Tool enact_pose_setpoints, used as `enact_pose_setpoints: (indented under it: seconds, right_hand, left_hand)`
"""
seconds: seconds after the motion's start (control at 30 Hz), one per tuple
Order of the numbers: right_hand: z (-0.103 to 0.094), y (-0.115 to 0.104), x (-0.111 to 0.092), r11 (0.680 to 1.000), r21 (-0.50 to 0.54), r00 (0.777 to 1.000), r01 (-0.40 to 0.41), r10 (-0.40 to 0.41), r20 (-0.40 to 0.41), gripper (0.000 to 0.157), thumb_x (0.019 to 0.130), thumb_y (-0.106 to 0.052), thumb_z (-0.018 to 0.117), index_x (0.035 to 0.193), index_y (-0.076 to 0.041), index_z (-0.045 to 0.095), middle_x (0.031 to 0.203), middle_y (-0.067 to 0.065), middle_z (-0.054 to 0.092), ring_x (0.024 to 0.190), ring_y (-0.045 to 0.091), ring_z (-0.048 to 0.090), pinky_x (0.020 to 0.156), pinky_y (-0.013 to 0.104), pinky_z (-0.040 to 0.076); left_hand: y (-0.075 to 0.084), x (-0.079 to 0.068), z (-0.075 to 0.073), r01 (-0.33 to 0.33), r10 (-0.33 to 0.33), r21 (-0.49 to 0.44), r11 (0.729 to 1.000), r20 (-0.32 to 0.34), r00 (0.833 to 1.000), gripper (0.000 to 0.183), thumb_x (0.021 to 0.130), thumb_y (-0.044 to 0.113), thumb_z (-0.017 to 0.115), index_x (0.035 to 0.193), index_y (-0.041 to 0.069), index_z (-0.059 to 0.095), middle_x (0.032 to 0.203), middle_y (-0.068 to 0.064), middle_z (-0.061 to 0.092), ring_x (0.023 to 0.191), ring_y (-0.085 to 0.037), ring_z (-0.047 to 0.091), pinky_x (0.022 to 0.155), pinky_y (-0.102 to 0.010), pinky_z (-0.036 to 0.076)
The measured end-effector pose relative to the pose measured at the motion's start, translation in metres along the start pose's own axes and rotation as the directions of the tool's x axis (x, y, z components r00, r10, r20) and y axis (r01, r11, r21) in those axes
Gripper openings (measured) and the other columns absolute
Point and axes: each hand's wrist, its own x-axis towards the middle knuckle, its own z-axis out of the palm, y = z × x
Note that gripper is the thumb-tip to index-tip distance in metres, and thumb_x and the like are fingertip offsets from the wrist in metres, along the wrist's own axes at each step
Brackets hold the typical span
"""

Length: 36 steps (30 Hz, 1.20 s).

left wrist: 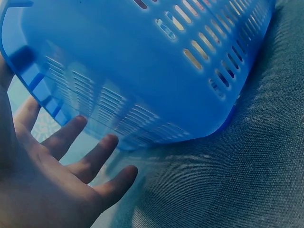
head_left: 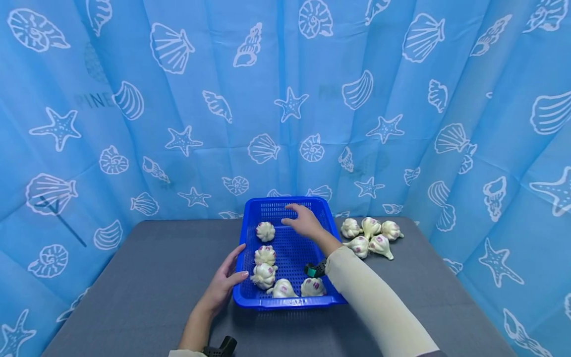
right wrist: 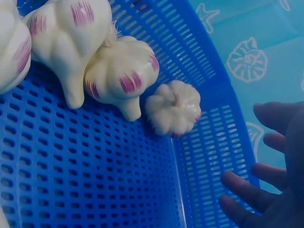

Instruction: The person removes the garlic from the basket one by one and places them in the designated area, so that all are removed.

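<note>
A blue plastic basket stands on the table with several garlic bulbs along its left and near sides. My left hand rests against the basket's left rim, thumb at the edge. In the left wrist view its fingers are spread beside the outer wall, while the thumb is mostly out of sight. Above the far part of the basket is my right hand, fingers apart and holding nothing. One garlic bulb sits in the basket's corner in the right wrist view, a short way from that hand.
Several more garlic bulbs lie grouped on the grey table, just right of the basket. A blue curtain with white shell prints hangs behind the table and along its sides.
</note>
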Motion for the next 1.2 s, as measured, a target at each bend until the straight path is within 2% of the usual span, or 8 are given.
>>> enact_pose_setpoints:
  seconds: [0.2, 0.4, 0.53, 0.73, 0.9, 1.2]
  right_hand:
    - [0.01, -0.007, 0.001, 0.999, -0.038, 0.995, 0.038, -0.035, 0.089, 0.05, 0.095, -0.027, 0.064, 0.141, -0.012, 0.051, 0.145, 0.011, 0.046, 0.135, 0.031, 0.039, 0.107, 0.05, 0.035]
    - [0.022, -0.008, 0.001, 0.993, -0.064, 0.982, 0.101, -0.089, 0.164, 0.05, 0.094, -0.025, 0.064, 0.14, -0.01, 0.051, 0.144, 0.014, 0.047, 0.135, 0.034, 0.039, 0.107, 0.05, 0.034]
    - [0.032, -0.007, 0.001, 0.993, -0.057, 0.975, 0.105, -0.091, 0.201, 0.052, 0.093, -0.023, 0.064, 0.141, -0.008, 0.05, 0.143, 0.015, 0.047, 0.134, 0.035, 0.04, 0.106, 0.051, 0.035]
    - [0.043, -0.012, -0.001, 0.995, -0.045, 0.963, 0.086, -0.071, 0.261, 0.061, 0.094, -0.031, 0.063, 0.147, -0.009, 0.042, 0.148, 0.018, 0.039, 0.136, 0.036, 0.035, 0.107, 0.054, 0.032]
    - [0.05, -0.014, 0.001, 0.997, -0.046, 0.965, 0.069, -0.056, 0.256, 0.065, 0.094, -0.037, 0.062, 0.15, -0.014, 0.037, 0.152, 0.018, 0.031, 0.137, 0.036, 0.034, 0.107, 0.054, 0.032]
    - [0.061, -0.009, 0.006, 0.994, -0.084, 0.97, 0.073, -0.051, 0.236, 0.067, 0.095, -0.044, 0.058, 0.152, -0.018, 0.035, 0.157, 0.015, 0.024, 0.141, 0.037, 0.026, 0.11, 0.055, 0.027]
  left_hand:
    - [0.001, 0.001, 0.0, 0.01, -0.01, -0.002, 1.0, -0.011, 1.0, 0.064, 0.094, 0.02, 0.06, 0.151, 0.033, 0.032, 0.156, -0.016, 0.024, 0.136, -0.042, 0.032, 0.104, -0.061, 0.034]
    - [-0.002, 0.001, 0.0, -0.006, 0.006, -0.025, 1.0, -0.001, 1.0, 0.064, 0.094, 0.016, 0.058, 0.151, 0.031, 0.031, 0.156, -0.017, 0.024, 0.136, -0.042, 0.033, 0.104, -0.059, 0.035]
    - [-0.003, 0.001, 0.002, -0.006, 0.007, -0.039, 0.999, 0.017, 1.0, 0.065, 0.095, 0.016, 0.058, 0.152, 0.029, 0.03, 0.156, -0.018, 0.024, 0.136, -0.041, 0.033, 0.104, -0.059, 0.035]
    - [-0.002, 0.002, 0.001, -0.005, 0.005, -0.05, 0.999, 0.013, 1.0, 0.066, 0.094, 0.015, 0.058, 0.152, 0.029, 0.03, 0.155, -0.017, 0.026, 0.135, -0.041, 0.034, 0.104, -0.059, 0.035]
    - [0.0, 0.003, 0.0, -0.005, 0.006, -0.056, 0.998, 0.013, 1.0, 0.066, 0.095, 0.012, 0.058, 0.152, 0.029, 0.031, 0.155, -0.017, 0.026, 0.135, -0.041, 0.034, 0.103, -0.058, 0.036]
    - [0.0, 0.001, 0.0, 0.013, -0.014, -0.035, 0.999, 0.0, 1.0, 0.065, 0.095, 0.016, 0.058, 0.152, 0.031, 0.031, 0.156, -0.017, 0.025, 0.136, -0.042, 0.033, 0.104, -0.061, 0.033]
